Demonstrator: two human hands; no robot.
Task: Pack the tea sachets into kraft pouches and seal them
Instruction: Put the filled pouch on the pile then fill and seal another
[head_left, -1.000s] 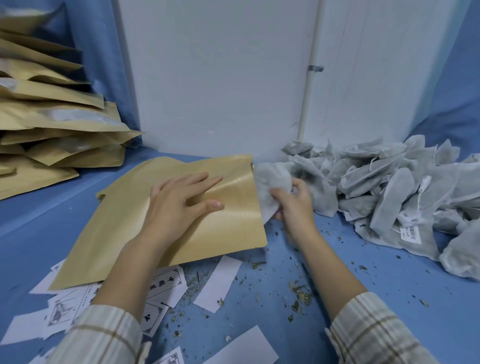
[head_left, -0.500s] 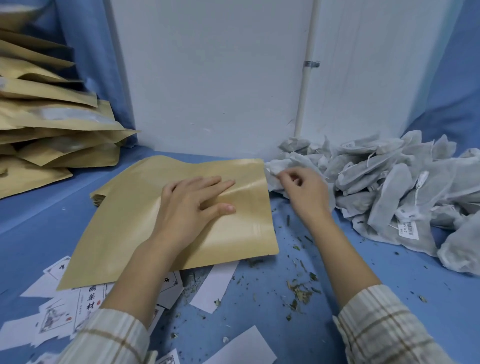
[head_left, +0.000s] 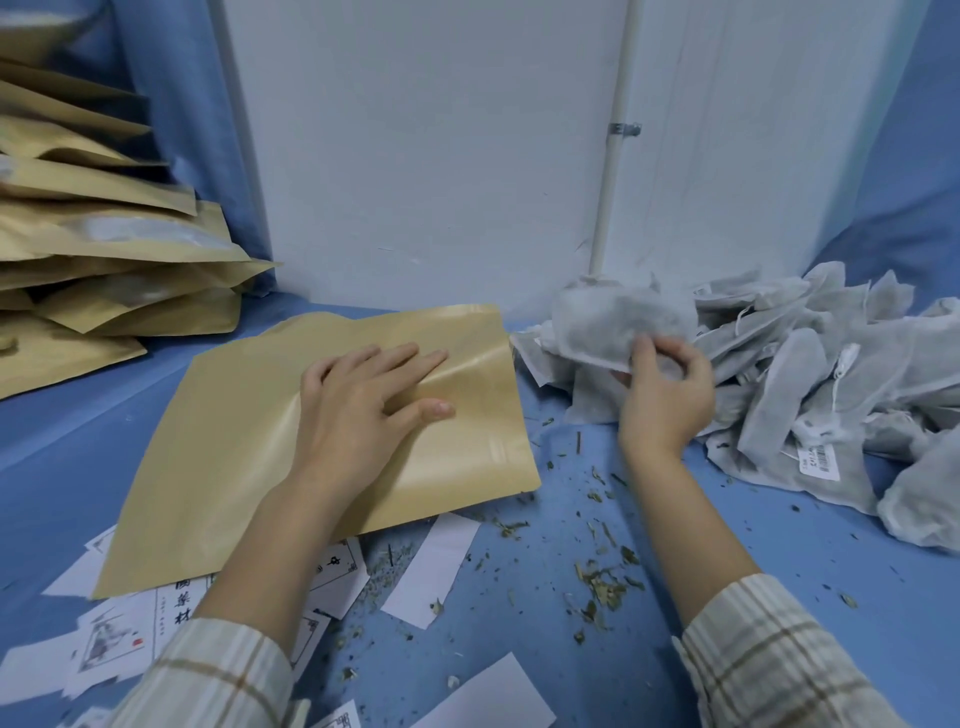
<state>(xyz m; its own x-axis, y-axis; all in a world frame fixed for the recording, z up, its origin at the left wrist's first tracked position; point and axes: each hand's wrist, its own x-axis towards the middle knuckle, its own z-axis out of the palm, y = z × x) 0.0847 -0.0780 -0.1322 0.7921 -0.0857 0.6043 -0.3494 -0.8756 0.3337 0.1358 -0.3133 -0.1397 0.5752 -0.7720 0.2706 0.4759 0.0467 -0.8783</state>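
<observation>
A flat kraft pouch (head_left: 249, 447) lies on the blue table with its mouth toward the right. My left hand (head_left: 363, 405) rests flat on the pouch near that mouth, fingers straight. To the right, my right hand (head_left: 667, 395) pinches a grey-white tea sachet (head_left: 613, 325) and holds it lifted just above the near edge of the sachet pile (head_left: 831, 379). The sachet is a short way right of the pouch mouth.
A tall stack of filled kraft pouches (head_left: 104, 244) stands at the far left. Printed paper labels (head_left: 130, 623) and blank white slips (head_left: 431, 566) lie in front of the pouch. Loose tea crumbs (head_left: 602, 587) litter the blue table. A white wall with a pipe (head_left: 610, 156) closes the back.
My right hand went from the pouch mouth to the pile and now lifts a sachet from it. My left hand has stayed on the pouch.
</observation>
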